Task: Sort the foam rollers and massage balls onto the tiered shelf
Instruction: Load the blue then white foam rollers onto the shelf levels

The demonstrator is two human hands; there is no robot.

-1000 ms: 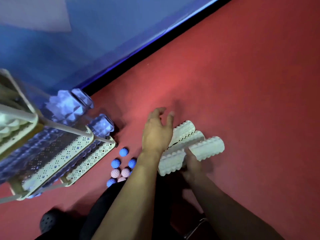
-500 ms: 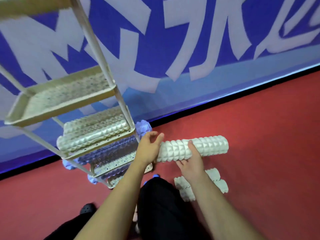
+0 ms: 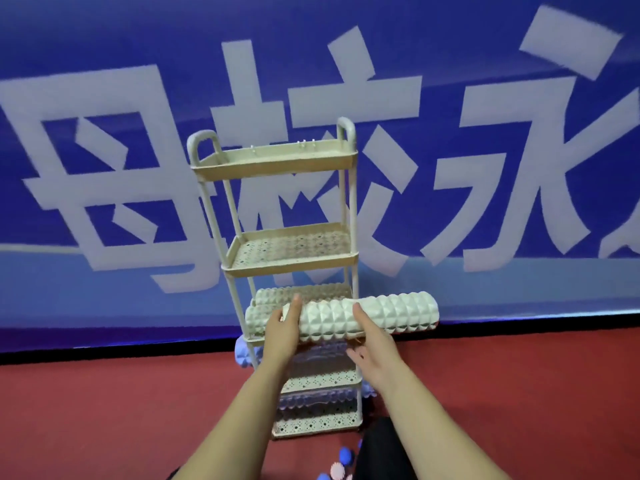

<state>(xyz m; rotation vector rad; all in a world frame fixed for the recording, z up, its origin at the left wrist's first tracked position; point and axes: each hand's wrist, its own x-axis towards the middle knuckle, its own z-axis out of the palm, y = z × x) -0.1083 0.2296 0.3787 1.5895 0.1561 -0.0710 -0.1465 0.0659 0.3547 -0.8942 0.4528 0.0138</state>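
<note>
Midway up a cream tiered shelf (image 3: 291, 268), a white ridged foam roller (image 3: 388, 317) is held level at the third tier, its left end over the tier beside two white rollers (image 3: 263, 306) already lying there, its right end jutting well past the shelf's right post. The left hand (image 3: 282, 336) cups the roller's left end, fingers curled up around it. The right hand (image 3: 374, 344) supports it from beneath near the middle, thumb raised against its front face, fingers spread underneath. Bluish rollers (image 3: 322, 356) fill the two lower tiers; the upper two tiers show no load. Blue and pink spiky massage balls (image 3: 341, 465) lie on the red floor (image 3: 104, 410) below, and a blue banner (image 3: 104, 150) with large white characters hangs behind.
</note>
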